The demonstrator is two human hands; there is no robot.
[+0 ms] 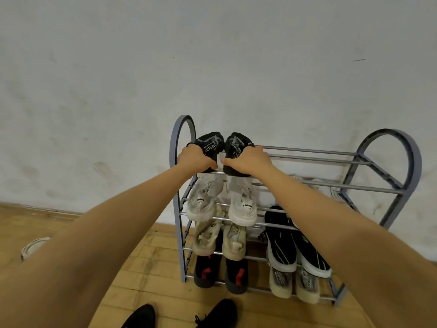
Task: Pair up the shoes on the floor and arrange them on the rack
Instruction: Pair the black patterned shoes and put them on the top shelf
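Left hand (197,158) grips the heel of the left black sneaker (211,144), right hand (248,159) grips the heel of the right black sneaker (236,145); both shoes sit side by side, toes to the wall, on the top tier at the left end of the grey metal rack (387,159). Lower tiers hold white sneakers (222,202), beige ones, black-and-red ones, and more pairs at right. One light shoe (33,248) lies on the wooden floor (146,268) far left.

We reach both bare arms forward, nearly straight. Our left hand (196,158) is closed palm-down, knuckles up, fingers curled under; our right hand (248,160) mirrors it. The two thumbs point inward, almost meeting between the fingers.
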